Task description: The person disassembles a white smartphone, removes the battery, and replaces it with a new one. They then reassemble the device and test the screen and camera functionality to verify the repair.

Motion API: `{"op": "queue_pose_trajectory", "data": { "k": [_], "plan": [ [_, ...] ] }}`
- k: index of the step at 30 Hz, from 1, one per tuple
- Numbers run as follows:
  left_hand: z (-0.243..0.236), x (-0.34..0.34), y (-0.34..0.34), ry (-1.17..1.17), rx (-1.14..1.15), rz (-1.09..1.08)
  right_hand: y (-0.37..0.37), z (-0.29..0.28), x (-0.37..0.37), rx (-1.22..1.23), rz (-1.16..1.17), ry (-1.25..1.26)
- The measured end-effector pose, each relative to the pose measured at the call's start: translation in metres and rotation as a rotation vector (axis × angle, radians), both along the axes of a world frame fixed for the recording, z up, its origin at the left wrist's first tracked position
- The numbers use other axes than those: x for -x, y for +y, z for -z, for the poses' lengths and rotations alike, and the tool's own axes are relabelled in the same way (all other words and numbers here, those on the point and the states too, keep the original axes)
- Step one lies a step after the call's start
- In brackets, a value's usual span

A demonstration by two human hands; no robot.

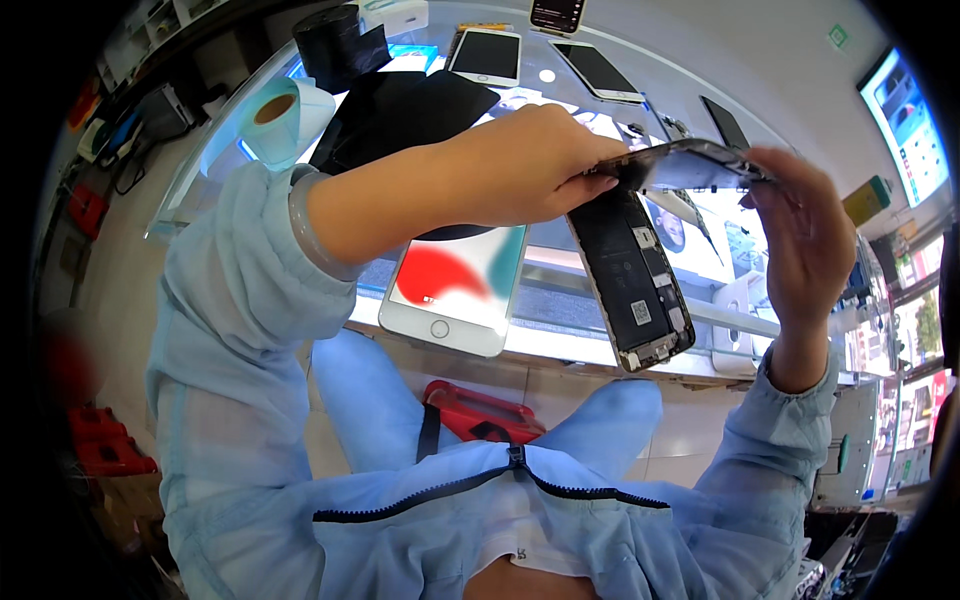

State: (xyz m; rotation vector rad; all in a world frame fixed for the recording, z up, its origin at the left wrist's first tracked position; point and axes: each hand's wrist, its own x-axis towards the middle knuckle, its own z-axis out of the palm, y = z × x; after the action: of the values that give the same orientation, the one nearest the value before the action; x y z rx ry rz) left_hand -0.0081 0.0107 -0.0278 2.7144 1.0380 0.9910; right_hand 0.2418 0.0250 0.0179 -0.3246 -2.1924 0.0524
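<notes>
Held phone panel (690, 163) glossy; battery (622, 275) matt (frame (648, 354) metallic); counter (555, 278) smooth glass; sleeve (235, 270) crinkled cloth.

A dark panel (688, 166) tilts above an opened black phone body (628, 280)

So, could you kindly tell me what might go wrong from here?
Pinched by the left hand and right hand, the thin dark phone panel might flex or slip. The open black phone body lies uncovered, so its inner parts could get knocked. The white phone with a red-and-teal lit screen lies near the edge of the glass counter and might be nudged off.
</notes>
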Motion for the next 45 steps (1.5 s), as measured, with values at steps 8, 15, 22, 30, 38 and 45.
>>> {"op": "queue_pose_trajectory", "data": {
  "k": [8, 15, 22, 30, 38, 45],
  "plan": [
    [-0.008, 0.011, 0.004, -0.107, 0.429, 0.168, -0.065, 0.027, -0.024, -0.038, 0.216, -0.169],
    [-0.039, 0.029, -0.005, -0.41, 0.175, -0.024, -0.076, 0.054, -0.038, 0.3, 0.156, -0.279],
    [0.03, 0.051, -0.159, -1.035, 0.36, 0.242, -0.12, 0.046, -0.01, 0.18, 0.251, -0.155],
    [0.071, -0.003, -0.159, -2.018, 1.442, 0.63, -0.144, 0.119, 0.08, 1.116, -0.291, 0.558],
    [0.068, -0.016, -0.159, -2.288, 1.444, 0.854, -0.157, 0.124, 0.062, 0.524, 0.031, 0.231],
    [0.117, -0.025, -0.195, -1.827, 1.368, 0.967, -0.171, 0.141, 0.067, 0.903, -0.354, 0.526]
  ]
}}
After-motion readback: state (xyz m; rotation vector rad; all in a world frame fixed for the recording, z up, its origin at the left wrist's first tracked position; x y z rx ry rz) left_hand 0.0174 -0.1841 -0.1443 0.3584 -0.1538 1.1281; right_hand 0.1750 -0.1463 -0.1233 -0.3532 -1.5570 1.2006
